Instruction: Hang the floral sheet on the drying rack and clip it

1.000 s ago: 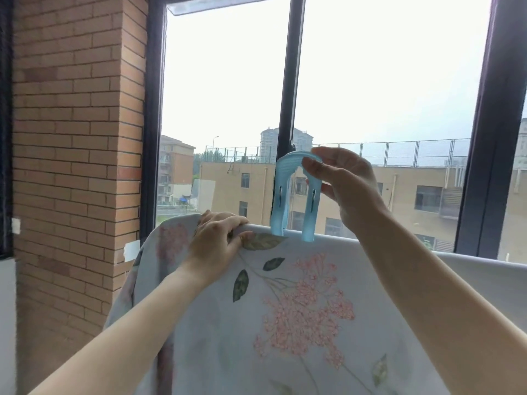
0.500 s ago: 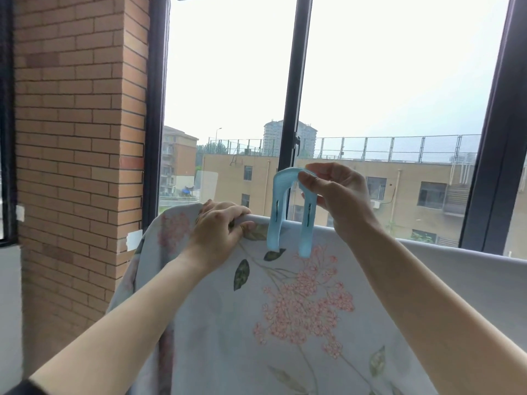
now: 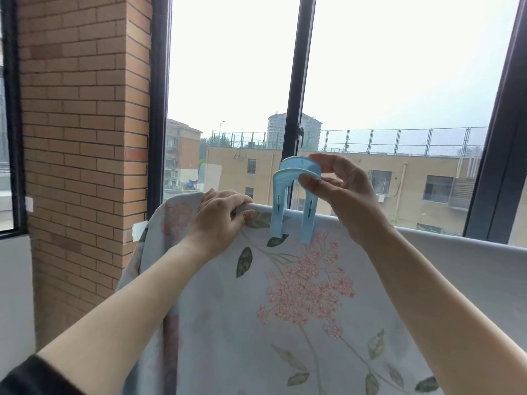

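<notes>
Sheet (image 3: pixel 299 309) is best held taut by the left grip (image 3: pixel 221 216) curled on its top fold while the clip (image 3: pixel 293 201), pinched by the right grip (image 3: pixel 342 192), is pushed straight down

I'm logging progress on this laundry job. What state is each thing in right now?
floral sheet: draped, top edge folded over.
blue clip: legs down over the sheet's top edge, not let go.
left hand: grips the sheet's top edge.
right hand: pinches the clip's arch.

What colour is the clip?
Light blue clip, pinched at its top by the right hand; head view shows it clearly.
</notes>
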A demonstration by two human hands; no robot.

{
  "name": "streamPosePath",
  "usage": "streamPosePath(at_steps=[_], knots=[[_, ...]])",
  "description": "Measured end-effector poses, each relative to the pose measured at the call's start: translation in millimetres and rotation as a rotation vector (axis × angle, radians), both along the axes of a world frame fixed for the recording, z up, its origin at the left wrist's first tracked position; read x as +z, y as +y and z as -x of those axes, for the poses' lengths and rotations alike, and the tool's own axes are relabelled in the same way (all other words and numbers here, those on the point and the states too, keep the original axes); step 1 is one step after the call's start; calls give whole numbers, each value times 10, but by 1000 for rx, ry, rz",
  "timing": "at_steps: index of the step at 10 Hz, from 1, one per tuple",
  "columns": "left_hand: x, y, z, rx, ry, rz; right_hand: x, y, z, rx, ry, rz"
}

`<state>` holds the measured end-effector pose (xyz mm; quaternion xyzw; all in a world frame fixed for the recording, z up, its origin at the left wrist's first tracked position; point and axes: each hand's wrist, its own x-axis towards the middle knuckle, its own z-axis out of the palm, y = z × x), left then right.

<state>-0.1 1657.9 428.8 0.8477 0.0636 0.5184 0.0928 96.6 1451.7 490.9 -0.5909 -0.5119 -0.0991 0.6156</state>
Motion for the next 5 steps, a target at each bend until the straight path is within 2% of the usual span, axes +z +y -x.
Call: streamPosePath(at_steps=[2,4,5], knots=[[12,-67,14,16,17,20,-14,-65,-36,-82,-24,88],[16,-191,98,11,45,51,-105,-152,114,-307,-44,58],[-52,-269,260,-62,-127,33,-254,-187,248,-446,-61,-50]])
